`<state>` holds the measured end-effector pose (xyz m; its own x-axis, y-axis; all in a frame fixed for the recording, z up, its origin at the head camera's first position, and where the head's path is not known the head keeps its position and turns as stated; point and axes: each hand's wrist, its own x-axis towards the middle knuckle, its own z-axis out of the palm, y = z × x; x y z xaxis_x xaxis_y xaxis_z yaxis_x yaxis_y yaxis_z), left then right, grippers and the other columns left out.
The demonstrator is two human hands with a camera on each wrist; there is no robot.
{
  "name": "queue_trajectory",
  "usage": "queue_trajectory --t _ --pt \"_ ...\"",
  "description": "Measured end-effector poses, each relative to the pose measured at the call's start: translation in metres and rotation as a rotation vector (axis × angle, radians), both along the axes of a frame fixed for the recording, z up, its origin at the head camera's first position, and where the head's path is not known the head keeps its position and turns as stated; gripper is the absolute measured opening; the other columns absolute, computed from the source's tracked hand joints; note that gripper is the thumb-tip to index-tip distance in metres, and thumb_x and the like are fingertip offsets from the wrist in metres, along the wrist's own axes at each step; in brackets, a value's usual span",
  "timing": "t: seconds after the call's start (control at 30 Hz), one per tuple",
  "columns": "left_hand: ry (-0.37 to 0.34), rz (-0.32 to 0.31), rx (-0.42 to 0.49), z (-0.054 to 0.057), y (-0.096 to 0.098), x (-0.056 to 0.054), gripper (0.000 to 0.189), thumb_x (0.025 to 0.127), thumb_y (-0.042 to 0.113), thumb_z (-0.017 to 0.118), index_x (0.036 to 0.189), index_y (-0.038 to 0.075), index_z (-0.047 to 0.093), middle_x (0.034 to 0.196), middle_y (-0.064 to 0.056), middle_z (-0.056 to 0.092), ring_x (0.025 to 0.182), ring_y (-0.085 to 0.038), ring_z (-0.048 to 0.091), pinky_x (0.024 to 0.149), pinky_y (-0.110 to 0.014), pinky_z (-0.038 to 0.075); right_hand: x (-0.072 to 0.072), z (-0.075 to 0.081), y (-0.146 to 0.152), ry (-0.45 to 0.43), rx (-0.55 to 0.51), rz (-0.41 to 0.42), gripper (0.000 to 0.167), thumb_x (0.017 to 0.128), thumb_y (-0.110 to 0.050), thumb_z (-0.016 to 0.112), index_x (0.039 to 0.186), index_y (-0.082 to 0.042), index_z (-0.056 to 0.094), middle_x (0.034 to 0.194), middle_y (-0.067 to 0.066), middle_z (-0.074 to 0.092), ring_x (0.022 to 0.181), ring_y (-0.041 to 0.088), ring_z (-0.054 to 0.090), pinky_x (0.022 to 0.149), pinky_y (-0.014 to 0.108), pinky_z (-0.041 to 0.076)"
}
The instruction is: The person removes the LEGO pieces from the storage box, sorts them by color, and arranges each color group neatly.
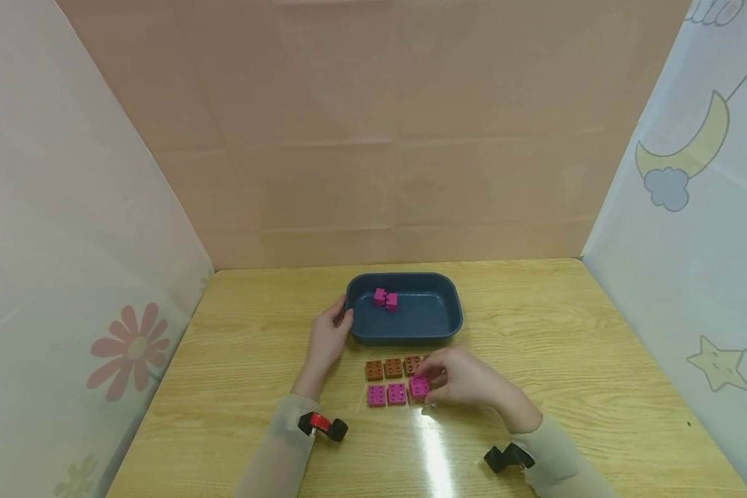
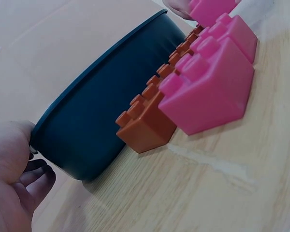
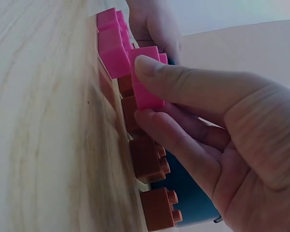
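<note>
My right hand (image 1: 467, 379) pinches a pink building brick (image 3: 146, 79) between thumb and fingers, at the right end of the pink row. Beside it on the table lie two more pink bricks (image 1: 386, 395), studs up. Behind them runs a row of several brown bricks (image 1: 383, 369), partly hidden by the right hand. My left hand (image 1: 330, 337) grips the left end of a dark blue bin (image 1: 404, 342), with the thumb at its rim and the fingers around the outside. Inside the bin, toward its left, sit two small pink bricks (image 1: 385, 299).
The wooden table (image 1: 274, 304) ends at a beige back wall (image 1: 386, 173). White printed side panels (image 1: 685, 277) stand to the left and right. Each forearm wears a black strap-on mount (image 1: 510, 458) near the wrist.
</note>
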<state>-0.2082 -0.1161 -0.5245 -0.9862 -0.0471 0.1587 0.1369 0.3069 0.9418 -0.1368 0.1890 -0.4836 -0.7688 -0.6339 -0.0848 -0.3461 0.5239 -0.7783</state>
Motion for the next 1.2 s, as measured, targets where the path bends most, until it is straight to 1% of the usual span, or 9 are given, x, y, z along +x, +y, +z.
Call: queue_trajectory --t 0.2,0.43,0.7,0.97,1.1,1.2 --pt "0.000 0.004 0.000 0.0002 0.0002 -0.0001 0.049 0.108 0.014 0.065 0.152 -0.003 0.055 0.153 -0.020 0.057 0.140 -0.030 0.058 0.111 -0.036 0.053 0.0007 -0.0005 -0.0023 0.081 0.029 0.039 0.042 0.076 -0.009 0.096 0.115 -0.010 0.080 0.113 0.001 0.076 0.091 0.008 0.074 0.080 0.020 0.063" --pt "0.008 0.007 0.004 0.0009 0.0005 0.0000 0.048 0.108 0.014 0.066 0.152 -0.003 0.056 0.153 -0.020 0.057 0.140 -0.031 0.058 0.110 -0.035 0.053 0.0001 -0.0036 -0.0036 0.120 0.029 0.071 0.042 0.076 -0.011 0.097 0.114 -0.009 0.080 0.111 -0.001 0.076 0.090 0.006 0.073 0.080 0.021 0.064" --pt "-0.005 0.012 0.003 0.0009 0.0006 0.0000 0.048 0.108 0.016 0.066 0.152 -0.002 0.056 0.153 -0.018 0.057 0.140 -0.030 0.058 0.111 -0.037 0.053 -0.0005 -0.0049 -0.0041 0.208 0.095 0.084 0.039 0.075 -0.010 0.097 0.111 -0.011 0.082 0.108 -0.004 0.075 0.088 0.003 0.069 0.076 0.019 0.062" --pt "-0.010 0.008 0.015 0.0019 0.0003 0.0004 0.048 0.108 0.016 0.065 0.152 -0.002 0.056 0.153 -0.019 0.057 0.140 -0.029 0.057 0.111 -0.036 0.053 0.0008 -0.0031 -0.0053 0.241 0.133 0.077 0.041 0.074 -0.015 0.098 0.111 -0.011 0.082 0.106 -0.006 0.075 0.087 0.004 0.068 0.077 0.020 0.061" --pt "-0.007 0.008 0.007 0.0018 0.0000 0.0006 0.049 0.108 0.015 0.065 0.152 -0.002 0.056 0.153 -0.018 0.057 0.140 -0.029 0.057 0.111 -0.037 0.053 0.0015 -0.0028 -0.0049 0.250 0.153 0.067 0.043 0.073 -0.020 0.098 0.112 -0.012 0.082 0.105 -0.007 0.074 0.088 0.004 0.068 0.078 0.021 0.061" --pt "-0.005 0.011 -0.004 0.0022 0.0001 0.0005 0.048 0.108 0.015 0.065 0.152 -0.002 0.056 0.153 -0.018 0.058 0.140 -0.030 0.058 0.111 -0.038 0.053 0.0025 0.0003 -0.0040 0.248 0.163 0.055 0.045 0.074 -0.023 0.098 0.114 -0.012 0.082 0.107 -0.007 0.075 0.090 0.004 0.068 0.079 0.021 0.061"
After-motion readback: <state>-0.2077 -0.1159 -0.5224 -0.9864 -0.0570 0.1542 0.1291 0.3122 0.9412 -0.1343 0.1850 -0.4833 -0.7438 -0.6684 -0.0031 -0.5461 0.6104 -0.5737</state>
